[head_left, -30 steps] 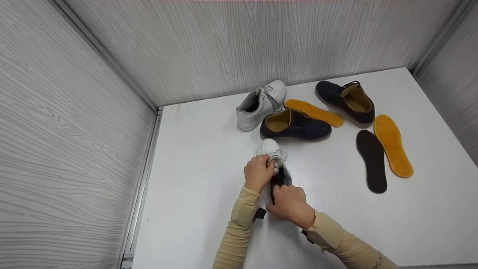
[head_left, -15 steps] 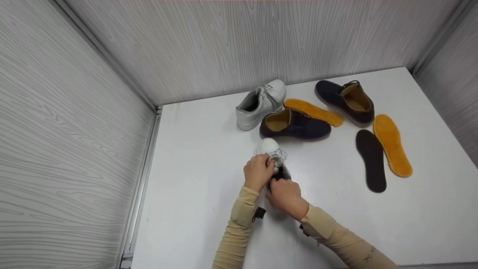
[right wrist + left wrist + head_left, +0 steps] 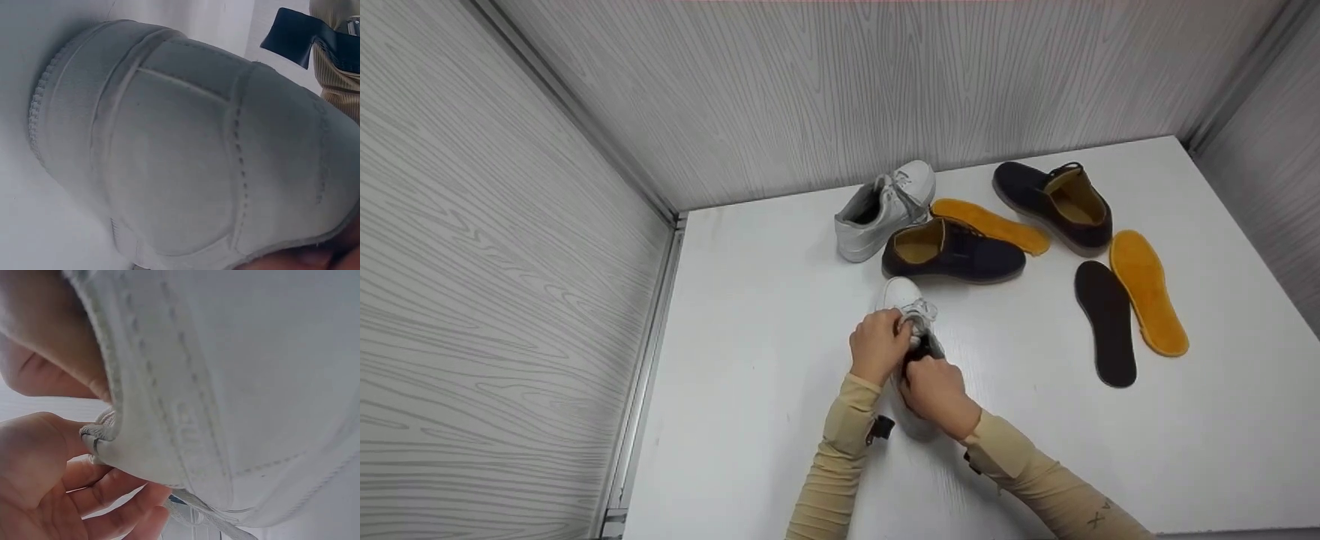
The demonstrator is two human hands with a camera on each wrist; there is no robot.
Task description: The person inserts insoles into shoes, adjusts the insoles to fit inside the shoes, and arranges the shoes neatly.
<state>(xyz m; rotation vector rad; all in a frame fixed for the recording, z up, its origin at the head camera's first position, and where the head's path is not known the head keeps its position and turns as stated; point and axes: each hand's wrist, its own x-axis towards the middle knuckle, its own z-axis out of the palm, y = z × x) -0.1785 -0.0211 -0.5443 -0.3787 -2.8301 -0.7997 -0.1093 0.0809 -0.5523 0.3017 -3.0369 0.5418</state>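
A white lace-up sneaker (image 3: 901, 291) stands on the table, toe pointing away from me. My left hand (image 3: 877, 346) pinches the sneaker at its tongue and collar, thumb on one side and fingers curled on the other in the left wrist view. My right hand (image 3: 936, 394) reaches into the shoe opening over the heel, its fingertips hidden inside. Dark lining or insole shows just ahead of its knuckles. The right wrist view is filled by the stitched heel of the sneaker (image 3: 174, 140), with a bit of finger at the lower edge.
Behind stand another white sneaker (image 3: 870, 225) and two dark blue shoes, one near (image 3: 960, 255) and one farther right (image 3: 1054, 206). An orange insole (image 3: 990, 225) lies between them. To the right, a black insole (image 3: 1106, 322) lies beside an orange insole (image 3: 1151, 292).
My right hand has moved forward and deeper into the sneaker, covering most of the dark insole that showed a second ago. My left hand keeps its grip in the same spot.
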